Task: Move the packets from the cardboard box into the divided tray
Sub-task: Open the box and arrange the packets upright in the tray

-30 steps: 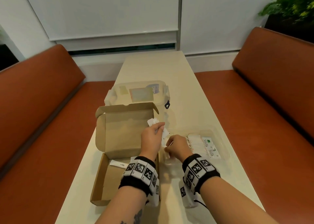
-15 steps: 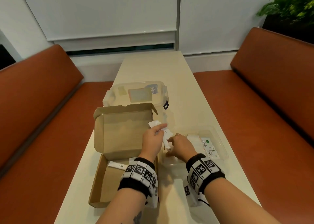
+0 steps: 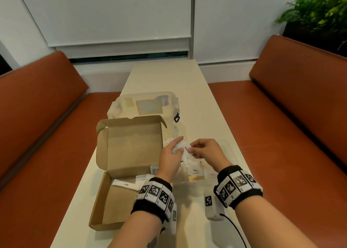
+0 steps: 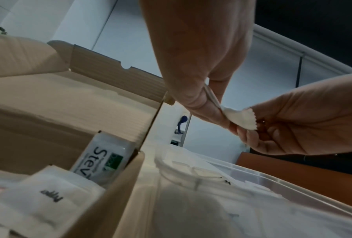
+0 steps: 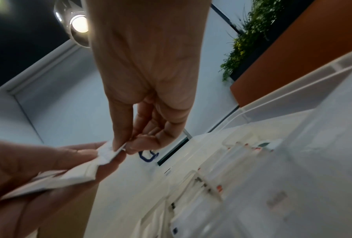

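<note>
From the head view, the left hand (image 3: 171, 154) holds a small bunch of white packets (image 3: 183, 150) above the gap between the open cardboard box (image 3: 120, 174) and the clear divided tray (image 3: 232, 153), thumb and fingers curled round them, while the right hand (image 3: 205, 151) pinches the edge of one packet out of the bunch, seemingly so that each can be dropped into its own compartment; more packets wait in the box, among them a long Sugar packet (image 3: 124, 184) and a Stevia packet (image 3: 154, 171) leaning at the far right corner, and a Pepper packet (image 3: 195, 171) already lies in the tray's near compartment, so the job looks partly done; a lidded clear container (image 3: 146, 105) stands behind the box on the cream table (image 3: 169, 78), out of the way. In the left wrist view, the left hand's fingers (image 4: 199, 103) clamp the packets flat between thumb and forefinger, leaving a serrated corner (image 4: 242, 117) sticking out for the right hand (image 4: 293, 127) to take, and the Stevia packet (image 4: 104, 159) stands propped against the box wall (image 4: 109, 201) below. In the right wrist view, the right hand's fingertips (image 5: 120, 141) nip that white corner (image 5: 108, 153) in a fine pinch, the other fingers loosely curled, directly above the tray (image 5: 293, 90), whose dividers already hold sorted packets
</note>
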The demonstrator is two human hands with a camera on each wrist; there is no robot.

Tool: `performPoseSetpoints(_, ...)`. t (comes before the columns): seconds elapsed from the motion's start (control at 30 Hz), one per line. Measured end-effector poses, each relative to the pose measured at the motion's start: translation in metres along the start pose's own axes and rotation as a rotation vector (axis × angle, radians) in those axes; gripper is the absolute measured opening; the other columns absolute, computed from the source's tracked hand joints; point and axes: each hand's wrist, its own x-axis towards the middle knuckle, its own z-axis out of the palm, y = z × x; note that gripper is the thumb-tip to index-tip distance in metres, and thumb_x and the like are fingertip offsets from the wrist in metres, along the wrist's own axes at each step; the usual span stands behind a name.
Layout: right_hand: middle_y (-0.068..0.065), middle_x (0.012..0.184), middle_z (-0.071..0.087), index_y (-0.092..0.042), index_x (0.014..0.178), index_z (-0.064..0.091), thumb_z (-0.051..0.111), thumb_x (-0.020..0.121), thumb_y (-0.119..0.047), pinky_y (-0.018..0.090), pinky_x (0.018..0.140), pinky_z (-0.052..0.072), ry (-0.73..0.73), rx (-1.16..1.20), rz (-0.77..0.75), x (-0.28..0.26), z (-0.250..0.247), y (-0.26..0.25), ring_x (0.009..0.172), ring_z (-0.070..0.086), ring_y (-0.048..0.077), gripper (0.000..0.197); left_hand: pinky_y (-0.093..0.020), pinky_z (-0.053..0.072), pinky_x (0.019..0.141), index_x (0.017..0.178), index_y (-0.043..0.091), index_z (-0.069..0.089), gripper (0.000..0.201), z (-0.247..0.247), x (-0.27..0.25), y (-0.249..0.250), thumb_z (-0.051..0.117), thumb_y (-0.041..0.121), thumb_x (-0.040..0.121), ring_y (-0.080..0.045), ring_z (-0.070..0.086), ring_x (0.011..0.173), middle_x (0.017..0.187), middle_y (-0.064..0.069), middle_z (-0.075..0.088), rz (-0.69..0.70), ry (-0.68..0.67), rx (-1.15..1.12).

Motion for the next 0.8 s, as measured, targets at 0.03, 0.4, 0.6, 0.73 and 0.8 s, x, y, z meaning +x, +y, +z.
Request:
performPoseSetpoints(0.03,0.007,0.075,0.067,-0.004,0.087,0.068,0.075,0.078,-0.006,0.017,0.06,0.051,0.006,0.002,0.001,0.0,-0.004,0.001,0.061,0.061,0.012,0.012,-0.037,0.053,0.09,0.127,0.026,0.058,0.039,0.003,-0.001,-0.001,0.049,0.006,0.095,0.006,0.054,0.078,0.104,0.017,0.055,-0.012,0.024,-0.018)
performPoseSetpoints(0.4,0.006,0.091,0.071,-0.006,0.091,0.074,0.071,0.082,-0.013,0.021,0.072,0.04,-0.107,-0.761,-0.012,0.004,-0.013,0.022,0.078,0.057,0.013,0.013,-0.022,0.054,0.071,0.131,0.015,0.053,0.037,0.011,-0.01,-0.004,0.044,0.002,0.097,-0.009,0.066,0.079,0.105,-0.007,0.061,-0.153,0.172,-0.191)
performPoseSetpoints(0.6,0.007,0.097,0.071,-0.01,0.092,0.074,0.061,0.086,-0.011,0.025,0.075,0.047,-0.125,-0.96,-0.055,0.004,0.004,0.032,0.089,0.064,0.021,0.014,-0.041,0.055,0.086,0.131,0.009,0.053,0.041,-0.005,-0.011,-0.007,0.043,-0.005,0.094,-0.021,0.066,0.09,0.127,-0.017,0.056,-0.288,0.125,0.046)
performPoseSetpoints(0.73,0.006,0.099,0.07,-0.012,0.095,0.073,0.056,0.088,-0.008,0.026,0.078,0.049,-0.101,-1.037,-0.106,0.003,0.01,0.041,0.092,0.064,0.021,0.018,-0.043,0.052,0.093,0.132,0.009,0.053,0.043,-0.011,-0.013,-0.007,0.047,-0.005,0.092,-0.026,0.064,0.1,0.102,-0.01,0.063,-0.321,0.095,0.126)
performPoseSetpoints(0.8,0.004,0.1,0.067,-0.012,0.094,0.071,0.054,0.087,-0.005,0.024,0.075,0.047,-0.089,-1.042,-0.136,0.003,0.011,0.047,0.091,0.061,0.02,0.019,-0.041,0.052,0.092,0.132,0.01,0.053,0.045,-0.013,-0.014,-0.006,0.047,-0.006,0.09,-0.024,0.064,0.099,0.104,-0.012,0.064,-0.33,0.086,0.143)
